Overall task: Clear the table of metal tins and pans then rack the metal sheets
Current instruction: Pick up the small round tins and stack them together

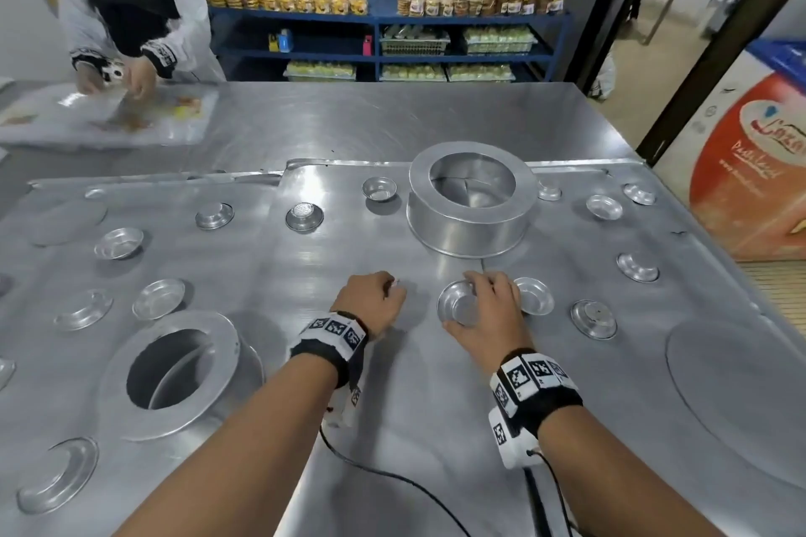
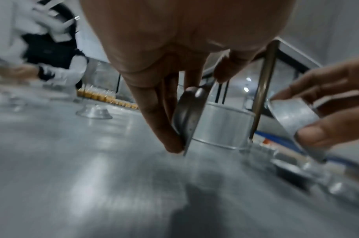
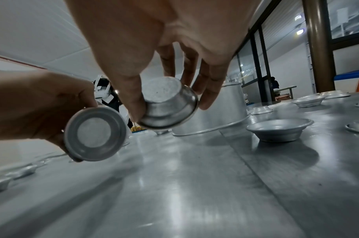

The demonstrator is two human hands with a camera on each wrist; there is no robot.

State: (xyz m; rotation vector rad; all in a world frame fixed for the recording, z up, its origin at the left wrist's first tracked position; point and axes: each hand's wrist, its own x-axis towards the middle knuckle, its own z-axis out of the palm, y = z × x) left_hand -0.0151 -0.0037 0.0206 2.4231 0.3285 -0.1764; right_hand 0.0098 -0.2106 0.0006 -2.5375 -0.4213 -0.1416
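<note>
Both hands hover palm-down over the metal sheet (image 1: 392, 427), left hand (image 1: 370, 301) and right hand (image 1: 488, 314) fingers each pinching a small tin (image 1: 458, 307).

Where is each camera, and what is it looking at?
Head: worn up high, looking down at the metal table; both forearms show, with the left hand and right hand.
Left wrist: looks along the left hand's fingers, which pinch a small tin.
Right wrist: looks along the right hand at its own tin.
Both wrist views share the big round pan.
</note>
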